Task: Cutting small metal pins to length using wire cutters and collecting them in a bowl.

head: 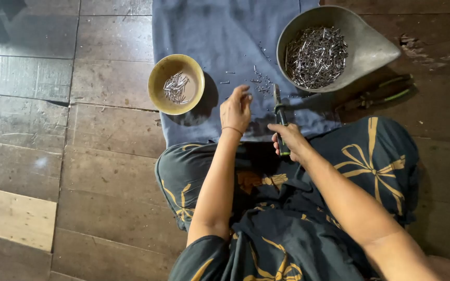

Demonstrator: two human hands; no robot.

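While the person sat on the wooden floor (105, 171), the right hand (289, 140) was closed around the dark handles of a small pair of pliers (279, 117), with the tip pointing away toward the far side. The left hand (236, 108) sat just to the left of the pliers, fingers bent down onto the blue cloth (209, 41), pinching at some loose little metal pins (260, 83); I could not tell if it had one yet. It looked like the step of picking up one pin to work on with the pliers. The move after that would call for a careful, steady pinch, since the pins were thin and easy to drop. Far to the right stood a big grey metal pan (371, 47) heaped with pins. To the left stood a small yellow bowl (158, 93) with only a few pins in it. Another tool with green handles (386, 91) lay on the floor at the right, near the knee.
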